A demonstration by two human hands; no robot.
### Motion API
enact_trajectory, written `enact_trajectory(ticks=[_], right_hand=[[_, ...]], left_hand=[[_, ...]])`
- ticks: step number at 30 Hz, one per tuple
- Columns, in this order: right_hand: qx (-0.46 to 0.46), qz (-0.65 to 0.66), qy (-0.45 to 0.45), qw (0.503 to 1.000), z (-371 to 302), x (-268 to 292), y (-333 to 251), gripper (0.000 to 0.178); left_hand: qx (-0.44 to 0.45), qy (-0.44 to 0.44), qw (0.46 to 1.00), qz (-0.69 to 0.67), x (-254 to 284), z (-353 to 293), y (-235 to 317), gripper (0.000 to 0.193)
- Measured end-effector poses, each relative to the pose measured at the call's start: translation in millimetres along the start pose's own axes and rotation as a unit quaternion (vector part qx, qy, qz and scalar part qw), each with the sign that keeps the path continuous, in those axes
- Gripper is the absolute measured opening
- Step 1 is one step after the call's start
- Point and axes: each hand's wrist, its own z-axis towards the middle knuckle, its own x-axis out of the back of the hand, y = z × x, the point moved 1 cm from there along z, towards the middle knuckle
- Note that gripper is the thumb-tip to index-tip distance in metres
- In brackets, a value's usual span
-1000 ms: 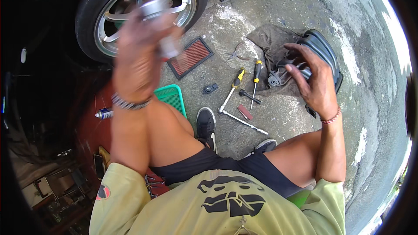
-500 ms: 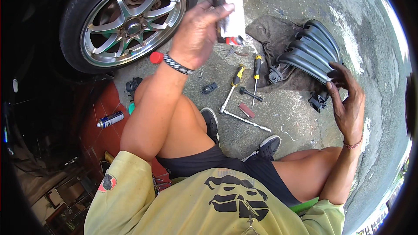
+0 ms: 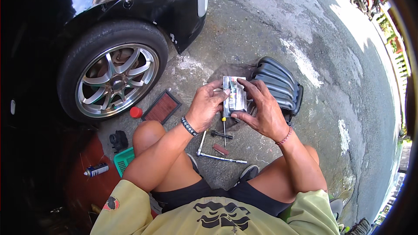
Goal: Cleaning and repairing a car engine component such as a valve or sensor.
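Observation:
A small, clear-fronted blister pack point(image 3: 235, 96) is held up between both hands, above the tools on the ground. My left hand point(image 3: 208, 103) grips its left edge, thumb on the front. My right hand point(image 3: 264, 109) pinches its right side, fingers at the top corner and thumb at the lower corner. What lies inside the pack is too small to make out. Just beyond my right hand lies a black ribbed intake manifold point(image 3: 278, 88) on a dark cloth point(image 3: 223, 70). Below the pack, a screwdriver point(image 3: 224, 124) is partly hidden.
A car wheel point(image 3: 116, 82) stands at the left, with a red cap point(image 3: 136, 112) and a rectangular air filter point(image 3: 162, 107) beside it. A ratchet handle point(image 3: 222, 159), a black socket piece point(image 3: 221, 135), a green basket point(image 3: 124, 162) and a spray can point(image 3: 96, 170) lie near my legs.
My left hand has brought the pack down, its clear face now showing. My right hand has left the manifold and taken hold of the pack. The view has shifted, bringing the air filter into sight.

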Motion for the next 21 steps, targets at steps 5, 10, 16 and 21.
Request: enact_trajectory(ticks=[5,10,16,21], right_hand=[[0.012,-0.035,0.006,0.999,-6,1,-6,0.085],[0.017,-0.032,0.038,0.999,-9,5,-5,0.081],[-0.050,0.031,0.008,0.998,-15,11,-6,0.082],[0.022,-0.033,0.019,0.999,-17,17,-9,0.086]], left_hand=[[0.022,-0.042,0.985,0.166,-1,-15,12,0.050],[-0.035,-0.155,0.983,0.089,-10,-31,20,0.070],[-0.026,-0.184,0.980,0.070,-16,-42,26,0.077],[-0.022,-0.208,0.972,0.106,-11,-43,26,0.077]])
